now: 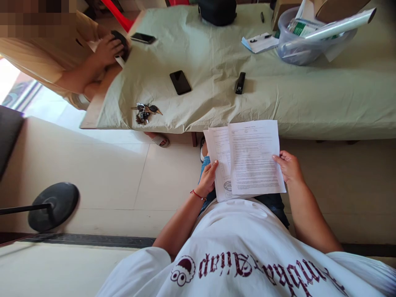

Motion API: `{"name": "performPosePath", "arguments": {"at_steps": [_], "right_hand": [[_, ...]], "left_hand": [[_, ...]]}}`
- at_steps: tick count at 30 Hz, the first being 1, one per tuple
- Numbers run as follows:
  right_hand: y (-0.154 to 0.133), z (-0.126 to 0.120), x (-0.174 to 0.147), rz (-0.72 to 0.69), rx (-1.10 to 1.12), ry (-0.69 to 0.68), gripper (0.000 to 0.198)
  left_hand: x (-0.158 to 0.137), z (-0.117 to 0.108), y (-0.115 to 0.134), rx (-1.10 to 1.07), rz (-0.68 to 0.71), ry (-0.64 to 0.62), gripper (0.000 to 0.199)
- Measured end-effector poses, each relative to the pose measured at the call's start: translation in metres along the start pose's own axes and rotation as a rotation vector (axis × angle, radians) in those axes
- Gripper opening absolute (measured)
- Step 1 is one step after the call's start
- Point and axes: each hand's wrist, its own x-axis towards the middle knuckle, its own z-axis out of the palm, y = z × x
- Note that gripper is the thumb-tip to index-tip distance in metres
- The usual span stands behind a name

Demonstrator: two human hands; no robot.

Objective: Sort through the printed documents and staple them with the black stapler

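Above my lap, my left hand (209, 179) pinches the left edge of a printed sheet (220, 161) that has a dark oval stamp near its bottom. My right hand (288, 166) grips the right edge of another printed sheet (255, 159), thumb on top and fingers underneath. This right sheet overlaps the left one and covers much of it. More paper edges show behind the left sheet; how many is hidden. The print is too small to read. Both hands are just in front of the near edge of the cloth-covered table (213, 113).
On the table lie a black phone (180, 82), a stapler (240, 83), a bunch of keys (146, 113), another phone (142, 38), a notepad (261, 42) and a plastic basket (301, 53) holding papers. Another person (77, 53) sits at the left end. A round black stand base (54, 206) rests on the floor.
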Motion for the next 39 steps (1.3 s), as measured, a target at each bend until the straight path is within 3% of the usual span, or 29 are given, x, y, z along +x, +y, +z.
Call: {"name": "performPosePath", "arguments": {"at_steps": [5,11,17,25,35,39], "right_hand": [[-0.001,-0.008,0.001,-0.013,0.028,0.032,0.038],[-0.008,0.004,-0.006,-0.089,-0.052,0.056,0.031],[-0.012,0.022,-0.009,-0.182,-0.226,-0.019,0.027],[-0.019,0.053,-0.019,-0.234,-0.363,-0.143,0.028],[-0.017,0.065,-0.024,-0.295,-0.512,-0.040,0.017],[-0.013,0.069,-0.023,-0.439,-0.575,0.065,0.043]], "left_hand": [[0.000,0.000,0.001,0.007,0.000,0.003,0.056],[0.001,-0.001,0.000,0.023,0.002,0.023,0.058],[0.002,-0.002,-0.001,0.025,0.013,0.040,0.060],[-0.005,0.001,0.003,0.058,0.048,-0.032,0.062],[-0.003,-0.003,-0.002,0.083,0.020,-0.027,0.051],[-0.006,-0.002,-0.001,0.059,0.019,-0.040,0.049]]}}
